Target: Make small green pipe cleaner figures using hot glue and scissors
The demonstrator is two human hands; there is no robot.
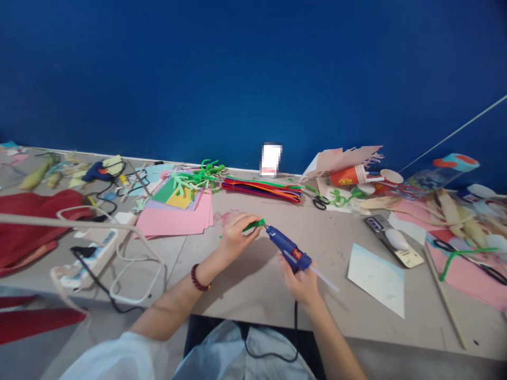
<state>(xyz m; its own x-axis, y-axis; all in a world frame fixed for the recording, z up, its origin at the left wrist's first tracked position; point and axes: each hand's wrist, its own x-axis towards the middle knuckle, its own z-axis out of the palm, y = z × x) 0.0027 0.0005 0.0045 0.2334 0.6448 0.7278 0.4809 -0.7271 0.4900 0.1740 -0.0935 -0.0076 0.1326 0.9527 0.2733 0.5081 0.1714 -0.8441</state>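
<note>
Glue gun diagonal, nozzle forward-left

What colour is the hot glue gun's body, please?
The hot glue gun in the right hand has a mainly blue body, best seen in the head view.

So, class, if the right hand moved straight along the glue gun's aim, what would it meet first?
Likely the green piece held in the left hand, close to the nozzle; whether they touch is unclear.

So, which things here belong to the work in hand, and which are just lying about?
In use: glue gun in the right hand, glue stick, green piece in the left hand.
Seemingly lying about: phone, wooden stick, orange cup, red fabric.
</note>
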